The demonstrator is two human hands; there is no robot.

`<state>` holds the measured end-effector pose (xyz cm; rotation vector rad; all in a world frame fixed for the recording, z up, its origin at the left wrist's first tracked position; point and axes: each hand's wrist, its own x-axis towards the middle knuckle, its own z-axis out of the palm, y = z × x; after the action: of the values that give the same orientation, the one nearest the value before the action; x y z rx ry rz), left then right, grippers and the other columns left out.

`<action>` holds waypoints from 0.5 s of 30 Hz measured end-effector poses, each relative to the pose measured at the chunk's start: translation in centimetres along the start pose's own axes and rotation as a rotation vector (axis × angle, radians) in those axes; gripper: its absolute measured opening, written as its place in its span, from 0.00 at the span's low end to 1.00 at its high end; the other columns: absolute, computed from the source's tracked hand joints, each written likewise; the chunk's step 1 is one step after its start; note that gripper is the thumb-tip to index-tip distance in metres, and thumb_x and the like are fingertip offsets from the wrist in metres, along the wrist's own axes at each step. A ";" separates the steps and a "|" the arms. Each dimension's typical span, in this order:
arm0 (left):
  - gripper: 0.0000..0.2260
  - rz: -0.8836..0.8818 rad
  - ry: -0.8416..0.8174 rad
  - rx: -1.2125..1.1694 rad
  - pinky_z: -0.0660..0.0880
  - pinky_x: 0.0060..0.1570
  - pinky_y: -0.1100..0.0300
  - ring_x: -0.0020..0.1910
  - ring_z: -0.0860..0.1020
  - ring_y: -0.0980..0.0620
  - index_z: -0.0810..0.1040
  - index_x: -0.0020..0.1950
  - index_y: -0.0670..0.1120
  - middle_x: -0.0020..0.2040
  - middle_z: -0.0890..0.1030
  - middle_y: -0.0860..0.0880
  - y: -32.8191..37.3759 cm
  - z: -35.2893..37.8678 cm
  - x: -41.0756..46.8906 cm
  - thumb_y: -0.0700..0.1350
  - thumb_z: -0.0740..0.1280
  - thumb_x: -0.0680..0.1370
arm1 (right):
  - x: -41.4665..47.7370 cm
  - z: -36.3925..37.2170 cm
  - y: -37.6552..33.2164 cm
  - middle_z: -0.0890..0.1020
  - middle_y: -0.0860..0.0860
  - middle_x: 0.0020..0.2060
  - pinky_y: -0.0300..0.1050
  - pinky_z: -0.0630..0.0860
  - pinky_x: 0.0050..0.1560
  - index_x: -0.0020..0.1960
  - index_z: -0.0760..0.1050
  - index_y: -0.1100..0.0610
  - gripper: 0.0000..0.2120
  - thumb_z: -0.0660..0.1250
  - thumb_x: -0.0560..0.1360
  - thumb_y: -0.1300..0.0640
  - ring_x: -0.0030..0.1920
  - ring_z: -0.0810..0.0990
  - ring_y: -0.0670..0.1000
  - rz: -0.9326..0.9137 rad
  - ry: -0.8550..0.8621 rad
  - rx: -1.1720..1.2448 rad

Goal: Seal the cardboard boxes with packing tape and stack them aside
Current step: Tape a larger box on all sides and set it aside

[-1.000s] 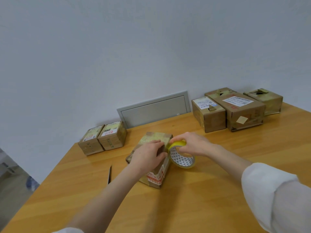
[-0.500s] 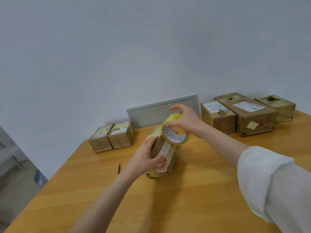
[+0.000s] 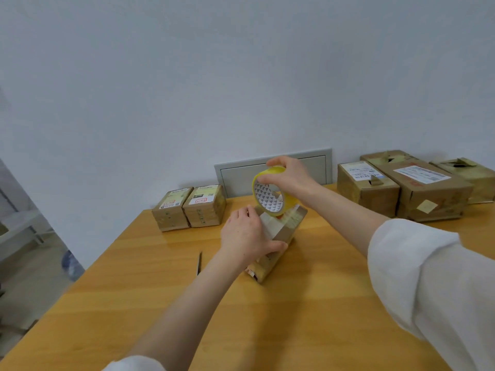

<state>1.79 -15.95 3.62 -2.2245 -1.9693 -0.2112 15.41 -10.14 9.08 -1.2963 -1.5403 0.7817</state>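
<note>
A small cardboard box lies in the middle of the wooden table, tipped onto its side. My left hand grips its near left side, fingers over the top edge and thumb along the front. My right hand holds a yellow roll of packing tape raised just above the far end of the box, fingers curled over the roll's rim. A strip of tape runs from the roll down onto the box.
Two small taped boxes stand side by side at the back left. Three larger boxes sit at the back right by the wall. A dark blade-like tool lies left of the box. A grey wall panel is behind.
My right hand has lifted the tape roll from the table beside the box up over its far end. The box has been tipped and turned under my left hand.
</note>
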 end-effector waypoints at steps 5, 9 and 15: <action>0.47 -0.008 -0.022 0.171 0.66 0.66 0.49 0.67 0.67 0.43 0.57 0.74 0.38 0.69 0.68 0.42 0.3 0.4 1.8 0.66 0.68 0.67 | -0.5 -0.2 0.8 0.76 0.48 0.54 0.38 0.71 0.42 0.64 0.74 0.51 0.24 0.75 0.69 0.53 0.52 0.74 0.48 -0.069 -0.007 -0.021; 0.50 -0.020 -0.055 0.183 0.72 0.58 0.51 0.65 0.69 0.43 0.56 0.76 0.40 0.68 0.69 0.43 -0.6 0.3 2.6 0.69 0.68 0.66 | -0.4 -0.6 0.7 0.76 0.49 0.60 0.39 0.69 0.52 0.66 0.75 0.52 0.25 0.74 0.70 0.54 0.58 0.73 0.48 -0.120 -0.033 -0.118; 0.47 -0.050 -0.088 0.178 0.73 0.51 0.52 0.61 0.72 0.44 0.60 0.74 0.42 0.65 0.72 0.44 -1.4 0.3 3.6 0.70 0.68 0.65 | -0.9 -2.2 0.6 0.81 0.48 0.57 0.41 0.69 0.52 0.57 0.81 0.51 0.16 0.72 0.70 0.50 0.61 0.75 0.50 -0.111 -0.134 -0.321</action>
<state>0.83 -12.24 4.12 -2.1076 -2.0033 0.0547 17.69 -11.11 9.11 -1.3956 -1.8865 0.5756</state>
